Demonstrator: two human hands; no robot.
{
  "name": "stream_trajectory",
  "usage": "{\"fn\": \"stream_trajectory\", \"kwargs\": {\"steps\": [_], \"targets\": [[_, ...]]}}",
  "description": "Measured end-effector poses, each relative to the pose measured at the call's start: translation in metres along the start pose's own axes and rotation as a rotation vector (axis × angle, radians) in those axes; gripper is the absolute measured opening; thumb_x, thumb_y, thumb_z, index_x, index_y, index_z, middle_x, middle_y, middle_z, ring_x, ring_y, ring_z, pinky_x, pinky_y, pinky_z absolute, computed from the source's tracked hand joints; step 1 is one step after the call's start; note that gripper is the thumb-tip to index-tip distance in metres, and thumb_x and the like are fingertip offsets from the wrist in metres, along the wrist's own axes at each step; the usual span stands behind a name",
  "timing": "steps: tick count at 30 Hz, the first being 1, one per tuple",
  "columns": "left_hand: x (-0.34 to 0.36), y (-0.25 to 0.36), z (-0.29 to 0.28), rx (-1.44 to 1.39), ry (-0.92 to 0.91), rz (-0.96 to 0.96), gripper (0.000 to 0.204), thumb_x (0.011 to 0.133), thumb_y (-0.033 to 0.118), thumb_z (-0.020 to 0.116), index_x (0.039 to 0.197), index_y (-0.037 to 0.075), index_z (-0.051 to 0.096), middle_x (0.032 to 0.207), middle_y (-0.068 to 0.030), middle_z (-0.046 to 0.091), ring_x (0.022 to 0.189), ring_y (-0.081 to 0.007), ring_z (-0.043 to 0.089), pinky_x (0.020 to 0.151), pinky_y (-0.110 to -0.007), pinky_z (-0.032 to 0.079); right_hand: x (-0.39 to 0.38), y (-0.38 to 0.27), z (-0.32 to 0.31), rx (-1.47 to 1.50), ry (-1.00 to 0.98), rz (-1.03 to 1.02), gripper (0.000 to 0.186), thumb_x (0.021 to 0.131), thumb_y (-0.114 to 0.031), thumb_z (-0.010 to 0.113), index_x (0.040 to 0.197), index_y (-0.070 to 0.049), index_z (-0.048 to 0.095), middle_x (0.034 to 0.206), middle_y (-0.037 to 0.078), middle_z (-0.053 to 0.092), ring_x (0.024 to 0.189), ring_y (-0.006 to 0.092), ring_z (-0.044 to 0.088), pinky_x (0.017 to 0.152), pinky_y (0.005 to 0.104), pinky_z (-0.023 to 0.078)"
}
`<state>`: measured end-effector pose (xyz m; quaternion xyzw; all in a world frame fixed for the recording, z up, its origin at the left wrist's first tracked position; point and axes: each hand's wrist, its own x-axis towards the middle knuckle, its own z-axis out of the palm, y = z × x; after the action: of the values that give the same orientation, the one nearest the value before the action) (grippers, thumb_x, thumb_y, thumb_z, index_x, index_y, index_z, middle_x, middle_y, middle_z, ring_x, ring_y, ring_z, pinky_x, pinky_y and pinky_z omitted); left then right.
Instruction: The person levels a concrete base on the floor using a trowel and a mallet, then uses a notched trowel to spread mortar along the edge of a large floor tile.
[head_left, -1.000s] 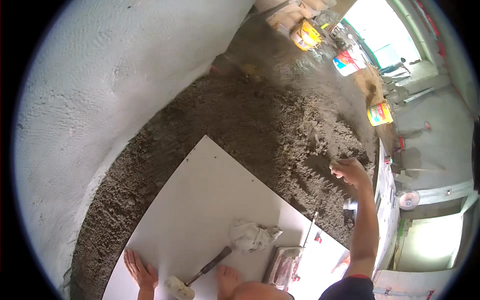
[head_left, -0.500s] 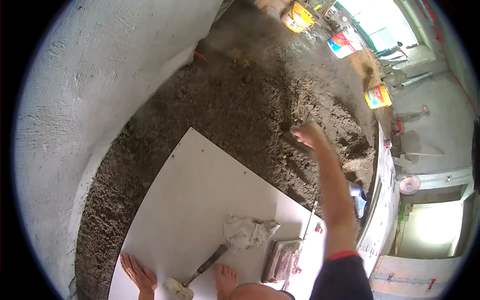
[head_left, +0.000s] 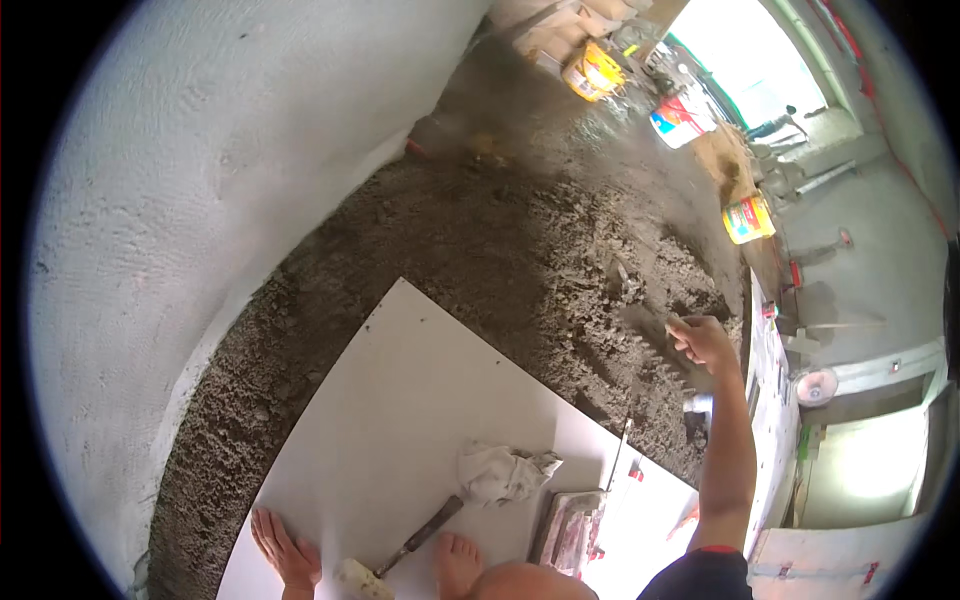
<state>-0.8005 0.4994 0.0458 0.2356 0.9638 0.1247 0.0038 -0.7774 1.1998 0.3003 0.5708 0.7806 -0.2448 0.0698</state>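
Note:
My right hand (head_left: 704, 343) is closed round the handle of a trowel, held out over the rough grey mortar bed (head_left: 590, 300); the blade is blurred against the mortar. My left hand (head_left: 285, 548) lies flat, fingers stretched, on the left edge of a large white tile (head_left: 400, 400). On that tile, between my left hand and my bare foot (head_left: 459, 560), rests a rubber mallet (head_left: 360, 578) with a pale head and dark handle. A crumpled white cloth (head_left: 505, 472) lies farther up, beside a rectangular framed tool (head_left: 568, 530).
A rough plastered wall (head_left: 200, 200) bounds the left side. Yellow buckets (head_left: 594, 72) (head_left: 748, 219) and a white-red bucket (head_left: 681, 120) stand at the far side. A fan (head_left: 816, 387) is at the right. Red clips (head_left: 636, 475) sit along the tile joint.
My right hand has swung right and a little nearer with the trowel, across the mortar. My left hand stays flat on the tile. The view has shifted slightly.

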Motion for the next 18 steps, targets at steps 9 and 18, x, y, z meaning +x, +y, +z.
{"fn": "stream_trajectory", "kwargs": {"steps": [9, 18], "targets": [[0.0, 0.001, 0.004, 0.002, 0.017, 0.022, 0.056, 0.093, 0.027, 0.04, 0.136, -0.009, 0.035, 0.144, -0.0264, 0.032, 0.134, -0.0471, 0.028, 0.109, -0.059, 0.023, 0.084, -0.003, 0.057, -0.215, 0.009, -0.311, 0.034, 0.087, -0.036, 0.066, 0.097, -0.004, 0.07, 0.069, 0.006, 0.064, 0.053, 0.0137, 0.055, 0.048, 0.0287, 0.043], [0.004, 0.009, -0.005, -0.001, 0.035, -0.002, 0.058, 0.091, 0.025, 0.039, 0.137, -0.009, 0.034, 0.144, -0.0277, 0.031, 0.134, -0.0478, 0.027, 0.11, -0.059, 0.022, 0.088, -0.005, 0.148, -0.389, 0.129, -0.222, 0.049, 0.093, -0.044, 0.044, 0.087, -0.002, 0.066, 0.086, 0.024, 0.066, 0.079, 0.038, 0.064, 0.075, 0.0472, 0.048]]}}
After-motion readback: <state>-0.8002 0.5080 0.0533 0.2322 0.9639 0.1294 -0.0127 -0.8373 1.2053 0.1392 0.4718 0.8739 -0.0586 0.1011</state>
